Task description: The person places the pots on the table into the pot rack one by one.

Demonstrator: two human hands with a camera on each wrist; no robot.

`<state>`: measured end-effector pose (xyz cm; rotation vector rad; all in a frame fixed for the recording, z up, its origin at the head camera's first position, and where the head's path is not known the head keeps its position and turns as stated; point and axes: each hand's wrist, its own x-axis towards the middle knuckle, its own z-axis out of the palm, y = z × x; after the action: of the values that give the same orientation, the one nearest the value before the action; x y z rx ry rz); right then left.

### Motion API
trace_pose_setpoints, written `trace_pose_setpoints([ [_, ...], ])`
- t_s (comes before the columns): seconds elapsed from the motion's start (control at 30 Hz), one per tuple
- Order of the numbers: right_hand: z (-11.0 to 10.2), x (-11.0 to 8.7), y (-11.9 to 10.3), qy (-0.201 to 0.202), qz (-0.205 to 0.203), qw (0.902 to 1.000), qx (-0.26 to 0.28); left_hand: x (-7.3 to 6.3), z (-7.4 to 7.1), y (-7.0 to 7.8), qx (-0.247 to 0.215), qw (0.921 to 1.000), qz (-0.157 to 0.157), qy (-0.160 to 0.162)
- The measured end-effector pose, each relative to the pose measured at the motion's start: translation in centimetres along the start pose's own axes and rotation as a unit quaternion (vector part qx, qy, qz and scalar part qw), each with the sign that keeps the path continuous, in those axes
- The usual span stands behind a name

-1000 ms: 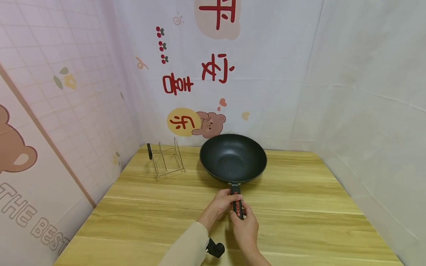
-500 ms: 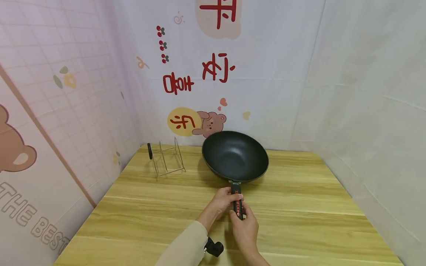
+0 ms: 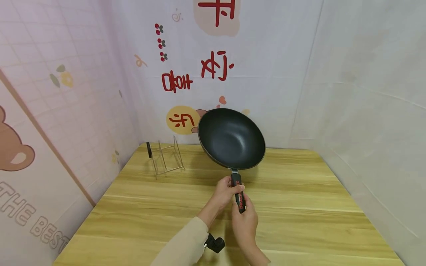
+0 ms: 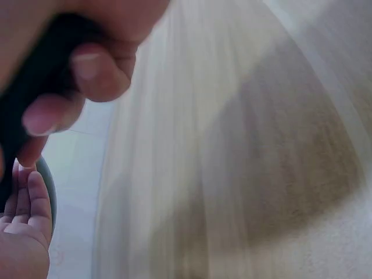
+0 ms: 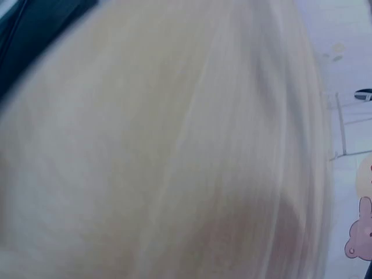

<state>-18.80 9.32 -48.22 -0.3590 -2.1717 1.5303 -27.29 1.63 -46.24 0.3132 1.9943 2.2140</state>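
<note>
A black wok is tilted up in the head view, its bowl facing me and its rim overlapping the back wall. Both hands hold its dark handle, which carries red lettering. Nearer the bowl, my left hand has its thumb across the handle's top and its fingers at the far side and below. My right hand grips the handle's end. Curled fingers show close up around the handle in the left wrist view. A blurred dark shape fills the right wrist view's upper left corner.
A wire rack with a black end piece stands at the back left of the wooden table. Printed cloth hangs as walls behind and on both sides. A black wrist camera sits beside the left sleeve.
The wok has risen and tilted further upright, its rim now covering most of the printed bear on the wall. Both hands have moved up slightly, keeping hold of the handle.
</note>
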Motion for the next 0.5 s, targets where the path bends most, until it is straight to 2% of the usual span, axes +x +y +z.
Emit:
trace_pose_setpoints([
  [0.13, 0.2, 0.4, 0.0, 0.019, -0.001, 0.9997, 0.015, 0.1, -0.1, 0.6, -0.014, 0.9999, 0.008, -0.002],
  [0.27, 0.2, 0.5, -0.4, 0.018, 0.009, 0.9975, 0.069, 0.2, -0.7, 0.9, -0.074, 0.9969, 0.006, -0.024],
  [0.37, 0.2, 0.4, -1.0, 0.001, 0.022, 0.9919, 0.125, 0.2, -1.4, 1.1, -0.132, 0.9891, -0.004, -0.065],
  [0.5, -0.1, 0.3, -2.0, -0.038, 0.052, 0.9802, 0.187, 0.3, -2.3, 1.4, -0.199, 0.9708, -0.011, -0.134],
])
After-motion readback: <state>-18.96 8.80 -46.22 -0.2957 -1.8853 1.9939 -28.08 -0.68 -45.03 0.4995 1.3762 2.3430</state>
